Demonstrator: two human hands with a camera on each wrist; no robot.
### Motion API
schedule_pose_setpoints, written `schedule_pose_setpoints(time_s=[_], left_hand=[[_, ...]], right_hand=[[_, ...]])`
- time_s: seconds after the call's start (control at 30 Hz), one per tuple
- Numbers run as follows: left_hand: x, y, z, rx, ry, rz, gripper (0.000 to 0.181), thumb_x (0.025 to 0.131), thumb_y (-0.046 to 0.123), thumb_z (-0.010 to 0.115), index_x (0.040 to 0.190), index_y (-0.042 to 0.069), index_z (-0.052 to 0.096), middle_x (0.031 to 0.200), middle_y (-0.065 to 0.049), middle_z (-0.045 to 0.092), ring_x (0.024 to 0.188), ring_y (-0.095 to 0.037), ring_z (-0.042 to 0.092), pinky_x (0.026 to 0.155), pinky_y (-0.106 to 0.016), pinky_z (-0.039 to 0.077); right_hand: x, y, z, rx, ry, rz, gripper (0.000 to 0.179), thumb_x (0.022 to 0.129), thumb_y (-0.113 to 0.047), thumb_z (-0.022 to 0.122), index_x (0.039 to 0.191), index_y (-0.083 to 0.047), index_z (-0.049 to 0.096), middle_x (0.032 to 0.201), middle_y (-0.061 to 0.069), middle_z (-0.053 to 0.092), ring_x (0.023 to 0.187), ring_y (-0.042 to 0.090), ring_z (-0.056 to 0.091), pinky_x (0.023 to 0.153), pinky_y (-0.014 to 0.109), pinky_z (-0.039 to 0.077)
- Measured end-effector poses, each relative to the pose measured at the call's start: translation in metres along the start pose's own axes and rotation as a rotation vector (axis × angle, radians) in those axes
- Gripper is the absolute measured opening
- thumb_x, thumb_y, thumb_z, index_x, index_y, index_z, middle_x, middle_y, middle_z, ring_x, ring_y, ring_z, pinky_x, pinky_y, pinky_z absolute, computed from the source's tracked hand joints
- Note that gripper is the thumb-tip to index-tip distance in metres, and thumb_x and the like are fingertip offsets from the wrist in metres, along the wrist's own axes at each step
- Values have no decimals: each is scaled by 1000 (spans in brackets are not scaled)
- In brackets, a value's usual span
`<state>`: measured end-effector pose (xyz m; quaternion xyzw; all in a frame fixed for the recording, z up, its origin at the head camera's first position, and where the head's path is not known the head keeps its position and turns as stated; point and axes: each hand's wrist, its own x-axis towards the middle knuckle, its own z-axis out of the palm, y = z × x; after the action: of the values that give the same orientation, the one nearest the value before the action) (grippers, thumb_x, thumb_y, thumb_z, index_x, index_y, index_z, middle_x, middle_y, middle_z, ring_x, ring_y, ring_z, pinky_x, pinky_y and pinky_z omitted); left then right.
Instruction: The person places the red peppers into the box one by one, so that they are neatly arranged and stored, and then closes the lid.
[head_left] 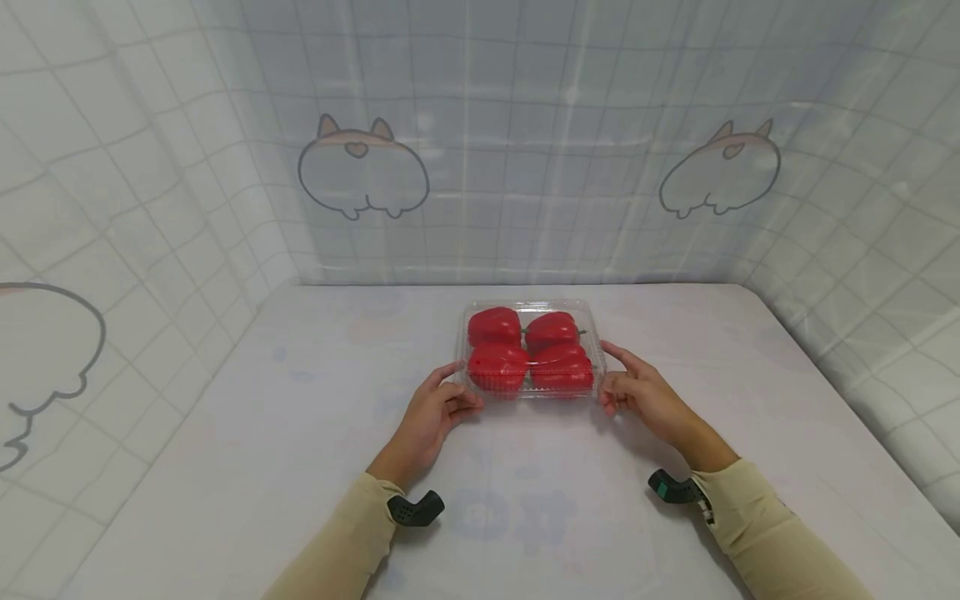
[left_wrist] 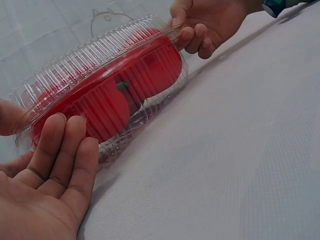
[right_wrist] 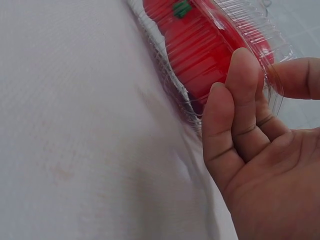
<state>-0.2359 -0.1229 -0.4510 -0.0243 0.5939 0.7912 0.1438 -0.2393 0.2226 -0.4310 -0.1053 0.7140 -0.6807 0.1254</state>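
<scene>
A clear plastic clamshell box (head_left: 525, 305) with a ribbed lid sits on the table, holding several red bell peppers (head_left: 498, 367). Its lid looks closed. Green stems (left_wrist: 122, 85) show through the wall in the left wrist view. My left hand (head_left: 427, 417) grips the box's near left corner at the rim, fingers bent against the side. At the opposite near corner, my right hand (head_left: 652, 406) pinches the rim, and in the right wrist view its fingers (right_wrist: 243, 75) touch the ribbed wall. The underside of the box is hidden.
A white cloth (head_left: 315, 433) with faint prints covers the table. Grid-patterned curtains (head_left: 525, 167) with cartoon animal drawings stand behind and on both sides. A dark wrist device (head_left: 417, 508) is worn on the left sleeve, and a similar device (head_left: 673, 487) on the right one.
</scene>
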Motion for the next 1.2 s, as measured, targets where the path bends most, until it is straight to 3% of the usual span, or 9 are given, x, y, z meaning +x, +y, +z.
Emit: schedule_pose_setpoints(time_s=[0.2,0.43,0.63,0.93,1.2], left_hand=[[1,0,0,-8,-12,-1,49,100,14,51,148,17,41,114,-22,63,105,-31,66,98,-38,52],[1,-3,-1,-15,-38,-15,51,100,15,53,149,17,39,115,-23,62,107,-32,65,98,-38,52],[6,-4,-2,-14,-49,-6,53,99,17,55,149,16,38,116,-22,62,108,-33,65,99,-39,52],[2,-12,-10,-8,-53,-18,53,99,15,53,149,13,37,114,-22,63,107,-33,65,98,-39,52],[1,-1,-20,94,-34,6,49,97,21,58,143,16,44,120,-19,62,109,-33,65,95,-38,54]], right_hand=[[0,1,-1,38,-15,4,71,94,4,38,159,-3,10,82,8,59,74,17,59,70,29,55],[-2,5,-3,153,-39,37,70,96,4,35,159,-1,6,81,4,61,76,15,60,71,27,55],[1,6,-4,234,-40,80,62,99,0,35,157,0,14,83,5,63,73,16,61,74,28,56],[1,15,-1,208,-35,134,57,102,-4,38,156,3,19,84,5,65,72,16,63,76,29,57],[8,11,0,100,23,121,51,108,-25,39,148,7,34,85,6,66,77,19,65,79,33,58]])
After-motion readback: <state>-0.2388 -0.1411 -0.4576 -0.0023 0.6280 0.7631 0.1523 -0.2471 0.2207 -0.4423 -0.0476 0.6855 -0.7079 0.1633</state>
